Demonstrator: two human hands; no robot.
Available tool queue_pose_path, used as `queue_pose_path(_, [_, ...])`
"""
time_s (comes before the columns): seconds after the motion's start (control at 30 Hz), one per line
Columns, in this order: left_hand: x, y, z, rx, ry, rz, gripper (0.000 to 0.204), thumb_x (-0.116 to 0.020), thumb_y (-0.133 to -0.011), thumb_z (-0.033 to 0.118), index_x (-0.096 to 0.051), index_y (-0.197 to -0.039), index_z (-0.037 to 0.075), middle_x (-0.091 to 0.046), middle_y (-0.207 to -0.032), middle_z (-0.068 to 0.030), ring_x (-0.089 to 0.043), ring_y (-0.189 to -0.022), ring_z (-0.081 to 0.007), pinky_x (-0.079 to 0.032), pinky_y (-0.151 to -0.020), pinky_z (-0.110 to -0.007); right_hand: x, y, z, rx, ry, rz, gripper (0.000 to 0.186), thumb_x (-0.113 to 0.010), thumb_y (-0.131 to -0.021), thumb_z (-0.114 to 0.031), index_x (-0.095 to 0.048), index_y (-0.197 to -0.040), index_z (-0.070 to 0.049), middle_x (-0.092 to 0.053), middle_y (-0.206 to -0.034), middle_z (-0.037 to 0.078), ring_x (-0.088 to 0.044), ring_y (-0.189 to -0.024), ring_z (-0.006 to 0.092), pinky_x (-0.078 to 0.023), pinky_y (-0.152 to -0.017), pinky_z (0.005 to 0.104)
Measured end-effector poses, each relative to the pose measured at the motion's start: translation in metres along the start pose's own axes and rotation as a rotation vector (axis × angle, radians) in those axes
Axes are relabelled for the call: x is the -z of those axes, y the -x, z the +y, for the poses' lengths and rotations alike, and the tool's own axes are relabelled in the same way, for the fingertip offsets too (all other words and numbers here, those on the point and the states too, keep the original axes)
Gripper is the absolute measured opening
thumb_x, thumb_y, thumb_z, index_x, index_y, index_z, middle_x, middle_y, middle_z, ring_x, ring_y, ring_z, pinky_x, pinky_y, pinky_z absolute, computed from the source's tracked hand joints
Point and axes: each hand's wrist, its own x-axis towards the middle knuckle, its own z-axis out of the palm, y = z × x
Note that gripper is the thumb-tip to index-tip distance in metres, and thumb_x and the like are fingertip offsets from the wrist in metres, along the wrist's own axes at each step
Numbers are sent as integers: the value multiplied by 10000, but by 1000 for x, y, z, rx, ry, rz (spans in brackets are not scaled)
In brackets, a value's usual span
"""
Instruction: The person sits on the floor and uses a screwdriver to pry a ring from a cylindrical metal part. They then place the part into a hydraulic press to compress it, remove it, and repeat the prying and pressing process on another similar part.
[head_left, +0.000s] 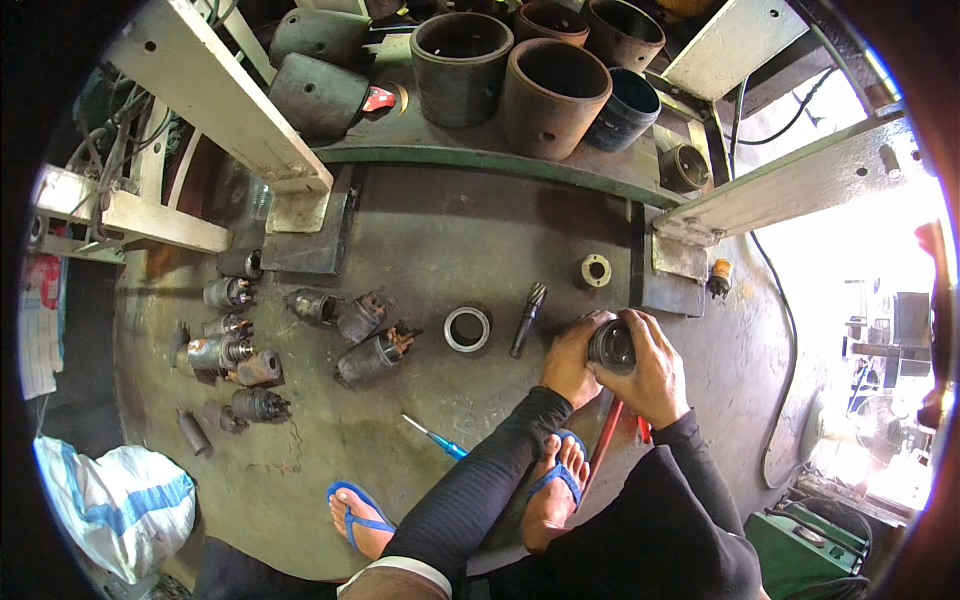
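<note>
Both hands close around a dark round cylindrical part at the right of a round metal work surface. My left hand grips its left side. My right hand wraps over its right side and top. A red-handled tool lies just below the hands. A dark splined shaft and a metal ring lie to the left of the part.
Several small motor parts are scattered at the left. A blue-handled screwdriver lies near my sandalled feet. Large rusty cylinders stand on the far ledge. White metal beams cross overhead. A small ring lies farther back.
</note>
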Motion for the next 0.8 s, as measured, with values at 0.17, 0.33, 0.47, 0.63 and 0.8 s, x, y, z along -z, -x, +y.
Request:
queue_pose_path(0.17, [12,5,14,43,75,60,646,-828,-749,58,-600,-1353,24,-687,-1295,-183,-675,-1203,-318,-524,-1040,-396,0,-6,-7,63,-5,-8,865,-881,-723,-335,-505,-1413,29,-615,-1307,238,-627,-1199,413,-521,-1024,460])
queue_pose_path(0.33, [78,22,59,93,113,110,715,-937,-665,114,-625,-1301,14,-722,-1208,-161,-713,-1108,-275,-563,-966,-360,24,-29,-25,33,-684,-55,712,-803,-844,-216,-513,-1450,21,-629,-1312,222,-645,-1162,389,-526,-1007,402])
queue_pose_path(0.47, [138,9,110,42,-161,90,699,-966,-649,196,-647,-1246,22,-735,-1163,-140,-729,-1043,-259,-576,-933,-367,-35,-60,13,285,-79,-53,363,-676,-870,-137,-712,-1227,-83,-701,-1244,110,-663,-1134,333,-536,-998,372])
queue_pose_path(0.63, [191,-17,178,-3,-259,139,957,-974,-647,240,-518,-1453,-2,-737,-1205,-135,-729,-1099,-260,-566,-981,-369,-127,-80,20,685,270,-103,441,-622,-859,-215,-678,-1296,-203,-685,-1283,60,-676,-1138,277,-580,-914,411])
queue_pose_path(0.8, [234,-38,267,-101,-201,239,927,-1025,-583,206,-562,-1341,-58,-739,-1132,-116,-717,-1044,-201,-567,-961,-349,-63,-118,-42,532,245,-737,322,-662,-831,-145,-632,-1150,-117,-701,-1112,115,-691,-1072,337,-603,-807,462])
